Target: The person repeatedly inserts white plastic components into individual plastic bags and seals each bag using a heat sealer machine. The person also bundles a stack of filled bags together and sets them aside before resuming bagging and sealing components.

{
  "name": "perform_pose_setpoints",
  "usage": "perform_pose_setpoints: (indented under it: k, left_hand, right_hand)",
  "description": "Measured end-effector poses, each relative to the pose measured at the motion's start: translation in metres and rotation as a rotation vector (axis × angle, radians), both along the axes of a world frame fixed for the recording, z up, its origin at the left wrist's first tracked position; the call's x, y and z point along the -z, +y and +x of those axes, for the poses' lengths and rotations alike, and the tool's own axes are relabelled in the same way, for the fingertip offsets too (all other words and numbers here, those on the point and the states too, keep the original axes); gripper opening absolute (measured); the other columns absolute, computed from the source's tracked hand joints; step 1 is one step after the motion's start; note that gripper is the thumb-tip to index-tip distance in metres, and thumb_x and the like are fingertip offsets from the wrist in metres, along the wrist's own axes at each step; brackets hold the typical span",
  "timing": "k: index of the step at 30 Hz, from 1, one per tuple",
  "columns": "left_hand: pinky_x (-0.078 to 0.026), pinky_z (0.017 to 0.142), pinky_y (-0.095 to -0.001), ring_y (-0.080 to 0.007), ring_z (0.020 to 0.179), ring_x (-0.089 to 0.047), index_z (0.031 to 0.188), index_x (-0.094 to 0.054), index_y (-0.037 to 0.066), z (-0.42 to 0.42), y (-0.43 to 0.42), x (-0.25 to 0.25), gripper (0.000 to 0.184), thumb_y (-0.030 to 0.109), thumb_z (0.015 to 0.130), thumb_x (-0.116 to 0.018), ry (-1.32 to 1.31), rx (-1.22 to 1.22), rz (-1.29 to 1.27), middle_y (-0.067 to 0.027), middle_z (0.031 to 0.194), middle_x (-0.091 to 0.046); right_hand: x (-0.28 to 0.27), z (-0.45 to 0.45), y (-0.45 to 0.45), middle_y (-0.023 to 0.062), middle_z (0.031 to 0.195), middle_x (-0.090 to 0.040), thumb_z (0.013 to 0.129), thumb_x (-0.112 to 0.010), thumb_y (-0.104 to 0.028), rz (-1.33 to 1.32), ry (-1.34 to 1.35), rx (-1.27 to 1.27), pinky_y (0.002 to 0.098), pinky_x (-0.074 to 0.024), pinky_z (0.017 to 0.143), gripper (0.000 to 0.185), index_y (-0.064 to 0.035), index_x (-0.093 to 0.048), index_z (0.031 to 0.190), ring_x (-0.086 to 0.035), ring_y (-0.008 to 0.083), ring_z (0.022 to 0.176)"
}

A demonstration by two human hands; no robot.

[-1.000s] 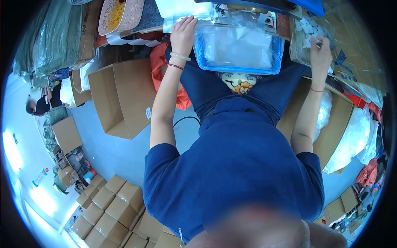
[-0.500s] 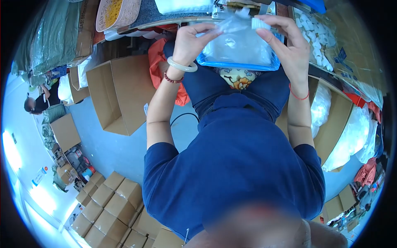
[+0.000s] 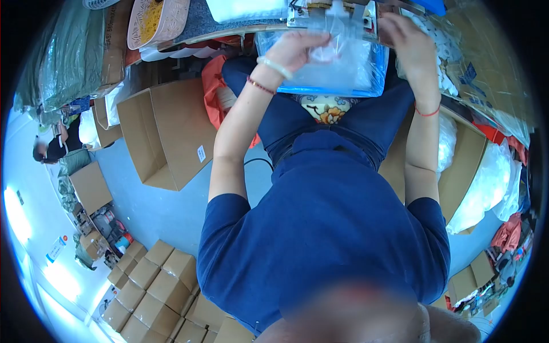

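Note:
My left hand (image 3: 294, 52), with a pale bangle and red beads on its wrist, pinches a small clear plastic bag (image 3: 337, 40) above a blue-rimmed tray (image 3: 374, 86). Inside the tray lies a heap of clear plastic bags (image 3: 349, 71). The pinched bag hangs in front of a small metal device (image 3: 369, 14) at the bench edge. To the right of that device is my right hand (image 3: 406, 40), its fingers bent and smeared by motion; what they hold, if anything, does not show. White plastic pieces (image 3: 434, 43) lie just beyond it.
A pink basket with yellow bands (image 3: 134, 34) stands on the bench at left. An open carton (image 3: 183, 137) sits on the floor by my left arm, another carton (image 3: 474, 166) with plastic bags at right. Stacked boxes (image 3: 154, 297) and another person (image 3: 63, 140) are farther off.
My right hand has moved right, away from the bag; the white ribbed piece it pinched is no longer visible. My left hand has moved right with the bag.

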State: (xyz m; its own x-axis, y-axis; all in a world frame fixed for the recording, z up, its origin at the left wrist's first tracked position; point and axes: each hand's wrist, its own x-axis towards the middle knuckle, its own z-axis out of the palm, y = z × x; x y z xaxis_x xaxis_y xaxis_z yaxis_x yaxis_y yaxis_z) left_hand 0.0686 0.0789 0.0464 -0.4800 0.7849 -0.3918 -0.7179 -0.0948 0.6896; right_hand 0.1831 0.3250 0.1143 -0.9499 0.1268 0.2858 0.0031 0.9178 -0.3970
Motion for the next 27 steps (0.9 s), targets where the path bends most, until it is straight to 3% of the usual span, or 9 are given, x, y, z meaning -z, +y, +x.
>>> perform_pose_setpoints:
  k: [3,7,8,10,12,13,15,22,27]
  left_hand:
    - [-0.058,0.09,-0.0413,-0.0216,0.098,-0.067,0.116,-0.064,-0.005,-0.006,0.02,-0.001,0.025,0.008,0.096,-0.06,-0.006,-0.097,-0.009,-0.0137,0.113,-0.067]
    - [-0.06,0.084,-0.0373,-0.024,0.09,-0.069,0.112,-0.064,-0.01,-0.009,0.013,0.002,0.035,0.015,0.089,-0.071,0.154,-0.086,-0.115,-0.0152,0.101,-0.069]
    - [-0.059,0.08,-0.0336,-0.0189,0.088,-0.069,0.116,-0.064,-0.007,-0.018,-0.003,0.0,0.042,0.02,0.086,-0.076,0.438,0.002,-0.339,-0.012,0.101,-0.069]
    - [-0.057,0.082,-0.0339,-0.022,0.092,-0.069,0.112,-0.067,-0.004,-0.053,-0.028,0.027,0.037,0.022,0.087,-0.074,0.832,-0.297,-0.478,-0.0136,0.105,-0.071]
    - [-0.054,0.087,-0.0387,-0.0284,0.099,-0.068,0.116,-0.066,0.001,-0.074,-0.043,0.016,0.039,0.024,0.085,-0.074,1.609,-0.513,-0.597,-0.0144,0.109,-0.07]
    - [-0.048,0.095,-0.0427,-0.0332,0.107,-0.064,0.121,-0.063,0.006,-0.079,-0.049,0.019,0.042,0.024,0.084,-0.073,1.759,-0.229,-0.688,-0.0128,0.114,-0.069]
    - [-0.045,0.098,-0.043,-0.0302,0.11,-0.063,0.126,-0.06,0.009,-0.068,-0.062,0.052,0.046,0.023,0.084,-0.073,2.184,-0.288,-0.808,-0.0101,0.116,-0.069]
    - [-0.053,0.077,-0.0345,-0.0258,0.087,-0.069,0.094,-0.075,0.006,-0.047,-0.076,0.012,0.015,0.01,0.08,-0.072,1.673,-0.463,-0.718,-0.0078,0.092,-0.074]
    - [-0.051,0.069,-0.0222,-0.006,0.075,-0.065,0.095,-0.076,0.003,-0.014,-0.064,-0.022,0.022,0.018,0.081,-0.079,1.145,-0.386,-0.534,-0.0052,0.083,-0.074]
  right_hand:
    - [0.014,0.012,0.016,0.0132,0.118,-0.064,0.09,-0.057,-0.015,0.22,-0.067,0.368,0.044,-0.0499,0.089,0.033,-0.0124,-0.061,0.123,-0.061,0.0367,0.105]
    - [0.062,0.001,0.05,0.0145,0.119,-0.063,0.089,-0.054,-0.01,0.31,0.001,0.239,0.0452,-0.0498,0.087,0.036,-0.0141,-0.06,0.125,-0.059,0.0366,0.106]
    - [0.065,0.004,0.052,0.0157,0.117,-0.063,0.09,-0.053,-0.008,0.287,-0.031,0.261,0.0456,-0.0498,0.087,0.037,-0.0152,-0.059,0.125,-0.059,0.0368,0.107]
    - [0.064,0.006,0.051,0.017,0.114,-0.063,0.091,-0.052,-0.007,0.26,-0.071,0.293,0.0459,-0.0498,0.086,0.037,-0.0164,-0.058,0.126,-0.058,0.0371,0.108]
    - [0.068,0.005,0.051,0.0172,0.104,-0.065,0.091,-0.056,-0.011,0.16,0.13,0.261,0.0439,-0.0503,0.083,0.034,-0.0166,-0.06,0.124,-0.062,0.035,0.099]
    - [0.068,0.005,0.052,0.0172,0.104,-0.065,0.091,-0.056,-0.011,0.159,0.135,0.258,0.0439,-0.0503,0.083,0.034,-0.0166,-0.06,0.124,-0.062,0.035,0.099]
    - [0.065,0.013,0.051,0.0151,0.099,-0.067,0.092,-0.06,-0.019,-0.092,0.095,0.375,0.0384,-0.0508,0.082,0.027,-0.0156,-0.063,0.119,-0.067,0.0294,0.09]
    - [0.031,0.039,0.04,0.0091,0.106,-0.067,0.097,-0.059,-0.021,-0.346,-0.092,0.512,0.0288,-0.0497,0.083,0.026,-0.012,-0.064,0.12,-0.068,0.0173,0.09]
    - [0.028,0.047,-0.023,0.0065,0.122,-0.061,0.101,-0.052,-0.011,-0.686,-0.049,-0.051,0.028,-0.0459,0.095,0.026,-0.0072,-0.064,0.123,-0.061,0.0162,0.109]
